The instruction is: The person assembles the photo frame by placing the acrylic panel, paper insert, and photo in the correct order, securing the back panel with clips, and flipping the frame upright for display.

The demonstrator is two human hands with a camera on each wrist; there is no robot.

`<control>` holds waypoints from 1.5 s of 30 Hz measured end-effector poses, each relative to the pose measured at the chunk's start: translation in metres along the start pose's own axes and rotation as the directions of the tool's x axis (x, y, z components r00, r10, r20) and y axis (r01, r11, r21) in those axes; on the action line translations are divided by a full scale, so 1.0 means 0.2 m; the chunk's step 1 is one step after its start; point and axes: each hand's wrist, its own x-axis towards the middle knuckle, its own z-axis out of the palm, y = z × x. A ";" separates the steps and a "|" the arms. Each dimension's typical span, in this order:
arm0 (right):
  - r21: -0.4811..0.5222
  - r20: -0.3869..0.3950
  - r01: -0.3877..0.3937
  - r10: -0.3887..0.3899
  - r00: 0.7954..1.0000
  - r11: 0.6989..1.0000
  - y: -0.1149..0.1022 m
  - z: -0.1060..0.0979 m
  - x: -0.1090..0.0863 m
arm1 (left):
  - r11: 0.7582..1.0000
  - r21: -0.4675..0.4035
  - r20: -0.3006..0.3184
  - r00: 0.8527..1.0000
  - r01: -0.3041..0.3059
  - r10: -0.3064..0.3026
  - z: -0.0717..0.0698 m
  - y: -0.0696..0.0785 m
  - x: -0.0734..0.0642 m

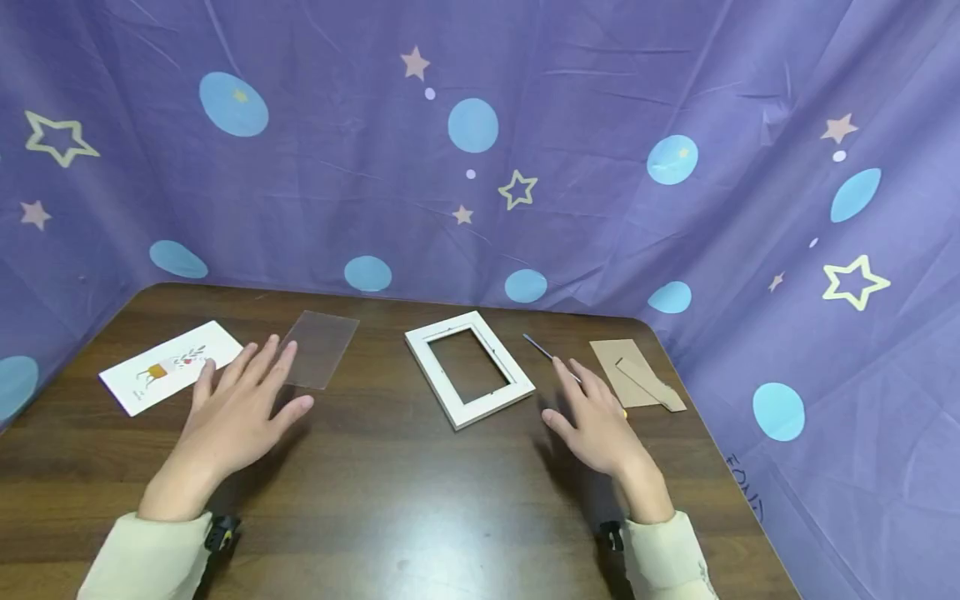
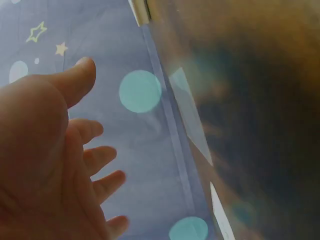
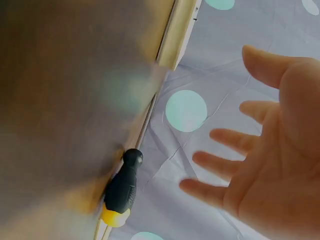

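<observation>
My left hand [image 1: 234,421] hovers above the table with its fingers spread, holding nothing. Near its fingertips lie a white card [image 1: 168,367] with a printed drawing and a clear rectangular sheet [image 1: 322,348]. A white picture frame [image 1: 442,387], with an open middle, lies between the two hands. My right hand [image 1: 600,425] is also held above the table, fingers apart and nothing in them. Beneath it lies a screwdriver, mostly covered in the head view; its black handle with a yellow end [image 3: 121,187] shows in the right wrist view.
At the right edge of the brown wooden table [image 1: 390,500] lies a brown backing board [image 1: 618,367] with a strip-like stand piece [image 1: 647,382] on it. A purple curtain [image 1: 585,108] with stars and dots hangs behind the table and along both sides.
</observation>
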 end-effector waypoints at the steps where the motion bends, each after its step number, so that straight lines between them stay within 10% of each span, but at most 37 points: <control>1: 0.016 0.005 0.016 -0.016 1.000 1.000 0.01 -0.01 0.02 | 1.000 -0.008 0.017 1.000 -0.007 0.008 -0.01 0.01 0.01; 13: 0.234 0.097 0.013 -0.037 0.995 0.972 0.09 0.00 0.36 | 0.957 -0.280 0.148 0.981 -0.081 0.127 0.04 0.22 0.23; 17: 0.244 0.127 -0.006 -0.026 0.992 0.970 0.09 0.05 0.45 | 0.895 -0.444 0.198 0.970 -0.038 0.139 0.12 0.31 0.31; 23: 0.277 0.167 -0.026 -0.022 0.986 0.961 0.06 0.12 0.52 | 0.761 -0.621 0.341 0.939 0.188 0.047 0.25 0.39 0.38; 35: 0.234 0.239 -0.143 0.086 0.967 0.962 0.05 0.19 0.61 | 0.528 -0.736 0.489 0.872 0.423 -0.018 0.37 0.60 0.43; 45: 0.250 0.260 -0.204 0.137 0.956 0.946 0.06 0.21 0.65 | 0.474 -0.771 0.470 0.882 0.426 -0.028 0.40 0.68 0.45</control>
